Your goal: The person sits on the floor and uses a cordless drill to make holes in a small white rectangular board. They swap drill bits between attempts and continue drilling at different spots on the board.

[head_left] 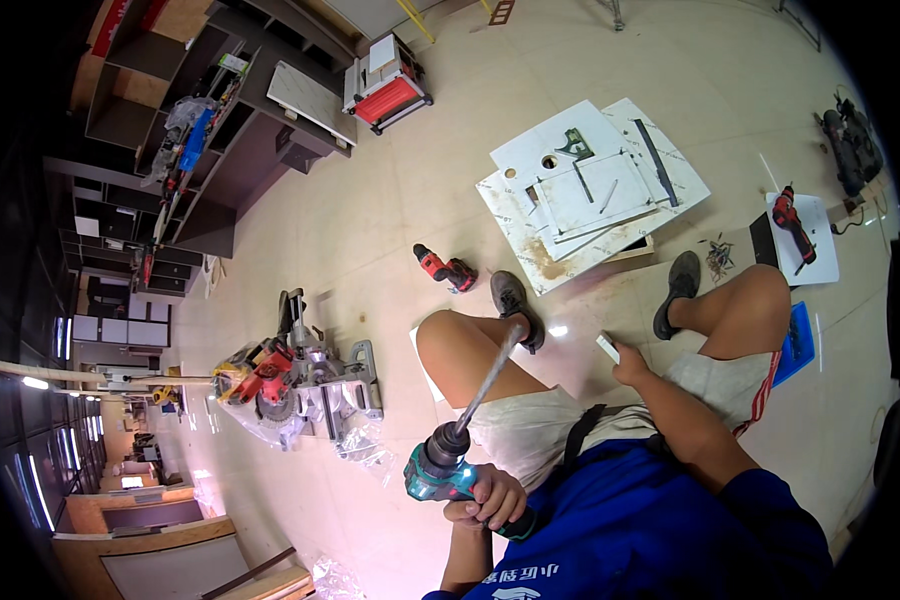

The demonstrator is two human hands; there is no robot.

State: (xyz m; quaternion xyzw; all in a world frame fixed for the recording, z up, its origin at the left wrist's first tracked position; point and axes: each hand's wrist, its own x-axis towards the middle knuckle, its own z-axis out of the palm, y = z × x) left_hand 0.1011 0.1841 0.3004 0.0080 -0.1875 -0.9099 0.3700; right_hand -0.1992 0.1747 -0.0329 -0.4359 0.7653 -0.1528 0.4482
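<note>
My left hand (pixel 492 497) is closed round the grip of a teal and black cordless drill (pixel 436 472). A long spiral bit (pixel 490 380) sticks out of its chuck, slanting up and away beside my left knee. In my right hand (pixel 630 364), between my knees, is a small white rectangular object (pixel 607 346); its kind is unclear. Ahead of my feet lie stacked white boards (pixel 500 215), the upper one with round holes. On them rest a combination square (pixel 574 145), a dark straight strip (pixel 657 160) and a thin pencil-like stick (pixel 608 196).
A red and black cordless drill (pixel 445 268) stands by my left shoe. Another red power tool (pixel 793 226) lies on a white sheet at right, near a pile of screws (pixel 719 258) and a blue flat item (pixel 796 345). A mitre saw (pixel 290 385) stands left; shelving (pixel 210 170) lies beyond.
</note>
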